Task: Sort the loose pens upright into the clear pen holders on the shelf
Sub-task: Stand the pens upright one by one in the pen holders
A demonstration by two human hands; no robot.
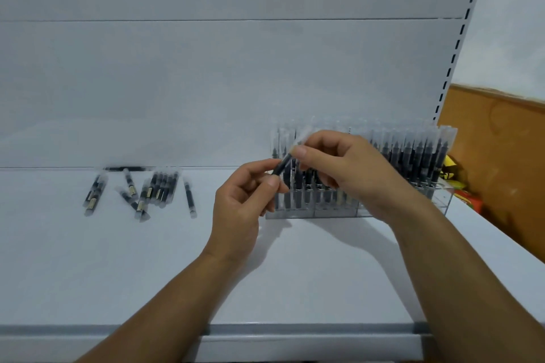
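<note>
While both hands meet in front of the clear pen holders (309, 212), a single pen (283, 165) is caught between them, off the shelf (147, 268) and tilted, its dark barrel low to the left and its clear cap slanting up to the right. From the head view, the left hand (244, 194) pinches the lower, dark end between thumb and fingertips, the other fingers curled under. The right hand (339, 168) comes in from above and pinches the pen nearer the cap, thumb pressed on the front.

Behind the hands the pen holders stand side by side at the right rear of the shelf, packed with upright dark pens, clear caps on top. Well apart to the left, the loose pens (138, 191) lie flat in a scatter near the back panel (206, 82) – some overlapping, one a little off to the right of the rest.

A slotted upright (460, 38) edges the panel on the right. Beyond it is a brown board (501, 141), with bright packets (461, 186) low beside it – too blurred to read
</note>
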